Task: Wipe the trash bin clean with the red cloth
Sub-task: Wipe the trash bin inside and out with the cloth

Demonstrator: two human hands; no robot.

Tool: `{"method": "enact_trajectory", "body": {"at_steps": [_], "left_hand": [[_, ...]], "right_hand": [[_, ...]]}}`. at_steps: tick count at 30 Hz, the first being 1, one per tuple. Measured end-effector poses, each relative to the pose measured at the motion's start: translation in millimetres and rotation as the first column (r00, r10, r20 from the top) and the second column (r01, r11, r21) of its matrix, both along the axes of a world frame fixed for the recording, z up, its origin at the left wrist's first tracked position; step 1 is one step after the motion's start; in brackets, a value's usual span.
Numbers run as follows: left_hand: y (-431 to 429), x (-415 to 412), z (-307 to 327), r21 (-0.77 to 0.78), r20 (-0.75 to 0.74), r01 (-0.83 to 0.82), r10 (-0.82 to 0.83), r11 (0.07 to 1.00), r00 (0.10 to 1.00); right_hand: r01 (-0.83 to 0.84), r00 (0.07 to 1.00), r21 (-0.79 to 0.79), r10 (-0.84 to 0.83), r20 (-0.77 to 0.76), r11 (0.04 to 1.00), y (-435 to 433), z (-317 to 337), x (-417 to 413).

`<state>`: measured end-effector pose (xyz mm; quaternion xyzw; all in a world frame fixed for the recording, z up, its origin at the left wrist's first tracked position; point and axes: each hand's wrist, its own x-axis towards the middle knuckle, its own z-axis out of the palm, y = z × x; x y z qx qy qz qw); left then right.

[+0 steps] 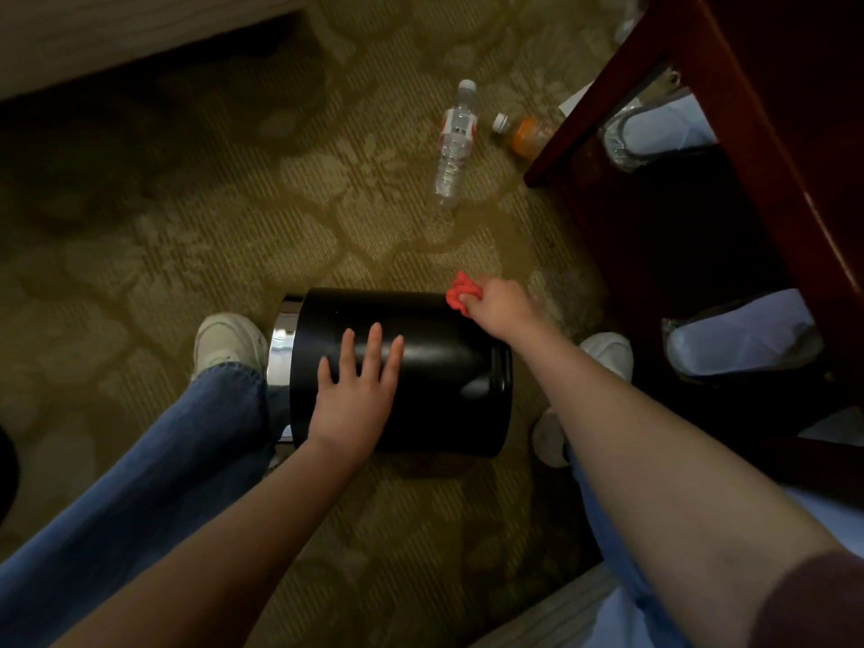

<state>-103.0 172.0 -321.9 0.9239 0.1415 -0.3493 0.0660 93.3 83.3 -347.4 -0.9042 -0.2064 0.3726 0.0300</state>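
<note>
A black round trash bin point(449, 381) with a chrome rim lies on its side on the patterned carpet between my feet, rim to the left. My left hand point(355, 395) rests flat on the bin's upper side, fingers straight and spread. My right hand point(495, 306) grips a bunched red cloth point(460, 292) and holds it against the bin's far upper edge, near the base end. Part of the cloth is hidden inside my fist.
A clear water bottle point(456, 147) and an orange-drink bottle point(526, 133) lie on the carpet farther away. A dark red wooden table point(766, 147) stands at right, with plastic-bagged items point(738, 339) under it. My white shoes point(224, 339) flank the bin. Pale furniture fills the top left.
</note>
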Motion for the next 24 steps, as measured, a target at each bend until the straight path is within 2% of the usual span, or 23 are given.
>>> {"method": "enact_trajectory", "body": {"at_steps": [11, 15, 19, 22, 24], "left_hand": [[-6, -1, 3, 0.026, -0.008, -0.006, 0.006, 1.0, 1.0], [-11, -6, 2, 0.034, 0.015, -0.003, 0.002, 0.999, 1.0], [-12, -10, 0, 0.021, 0.029, 0.002, -0.002, 1.0, 1.0], [-10, -8, -3, 0.008, 0.032, -0.003, 0.002, 1.0, 0.999], [-7, -5, -4, 0.003, 0.04, -0.006, 0.006, 1.0, 0.999]], "right_hand": [[-0.318, 0.928, 0.18, 0.266, 0.261, 0.931, -44, 23, -45], [-0.315, 0.921, 0.154, 0.262, 0.288, 0.937, -47, 28, -64], [-0.189, 0.968, 0.094, 0.169, 0.185, 0.978, -17, 15, -36], [-0.153, 0.985, -0.007, 0.153, 0.073, 0.988, 1, 1, -11], [-0.11, 0.993, -0.011, 0.111, 0.042, 0.994, 6, -6, -4]]}}
